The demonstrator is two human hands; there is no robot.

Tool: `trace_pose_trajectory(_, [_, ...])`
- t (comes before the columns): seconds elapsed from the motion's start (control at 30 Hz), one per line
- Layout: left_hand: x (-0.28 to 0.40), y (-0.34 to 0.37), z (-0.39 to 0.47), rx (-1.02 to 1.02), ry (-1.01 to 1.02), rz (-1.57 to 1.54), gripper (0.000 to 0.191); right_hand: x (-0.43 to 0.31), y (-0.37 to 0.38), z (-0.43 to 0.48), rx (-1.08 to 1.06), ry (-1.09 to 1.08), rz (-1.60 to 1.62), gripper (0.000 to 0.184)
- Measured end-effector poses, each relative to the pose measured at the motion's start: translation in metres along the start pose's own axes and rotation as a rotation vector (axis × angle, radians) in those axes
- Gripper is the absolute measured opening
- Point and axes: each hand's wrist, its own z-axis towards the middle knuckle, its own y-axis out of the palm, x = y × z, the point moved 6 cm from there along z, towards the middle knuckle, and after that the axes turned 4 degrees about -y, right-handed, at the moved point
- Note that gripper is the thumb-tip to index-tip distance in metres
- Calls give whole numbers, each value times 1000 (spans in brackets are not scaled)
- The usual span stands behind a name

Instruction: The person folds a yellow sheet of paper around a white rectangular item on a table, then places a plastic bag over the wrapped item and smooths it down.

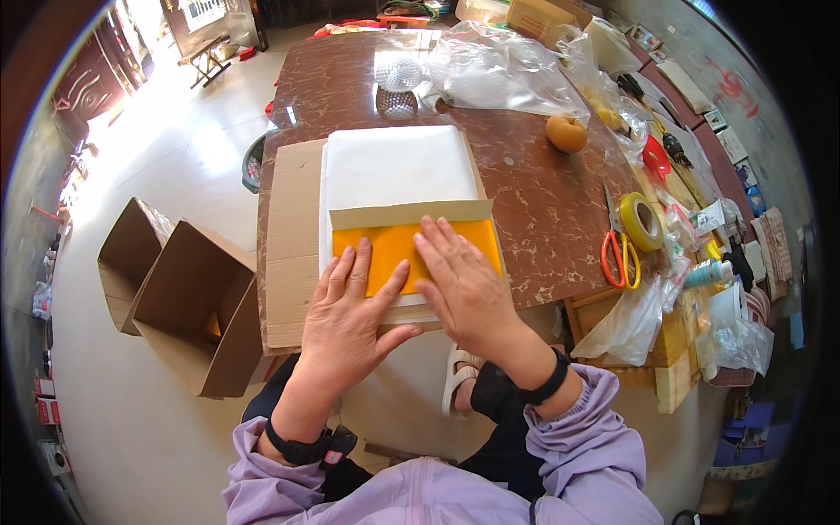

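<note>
A glossy yellow-orange sheet (394,252) lies in front of me, with a pale beige strip (413,211) folded along its far edge. It rests on a stack of white paper (400,161), which sits on a flat piece of corrugated cardboard (292,249). My left hand (354,308) presses on the sheet's near left part, fingers spread. My right hand (462,285) lies flat over its right half, the fingertips close to the beige strip. Neither hand grasps anything. Parts of the sheet are hidden under both hands.
Orange-and-yellow-handled scissors (620,256) and a yellow tape roll (640,222) lie at the right of the marble-patterned table (551,216). A round brown fruit (566,134) and clear plastic bags (502,72) are farther back. Open cardboard boxes (197,289) stand on the floor at left.
</note>
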Motion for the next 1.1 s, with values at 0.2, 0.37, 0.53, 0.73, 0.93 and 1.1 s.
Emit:
trace_pose_trajectory(0.2, [0, 2, -1, 8, 20, 27, 82, 12, 24, 12, -83, 115, -118, 57])
trace_pose_trajectory(0.37, [-14, 2, -9, -16, -18, 46, 92, 15, 26, 7, -164, 141, -185, 63])
trace_pose_trajectory(0.53, [-32, 0, -23, -26, -63, 115, 93, 16, 28, 6, -182, 142, -199, 64])
trace_pose_trajectory(0.73, [-50, -21, -29, 73, -157, 166, 79, 15, 25, 8, -192, 157, -197, 67])
trace_pose_trajectory(0.93, [-21, -3, 19, 162, -121, -71, 55, 10, 26, 11, -170, 190, -186, 81])
trace_pose_trajectory(1.1, [-14, 21, 42, 48, -132, -74, 59, 10, 28, 10, -137, 177, -186, 85])
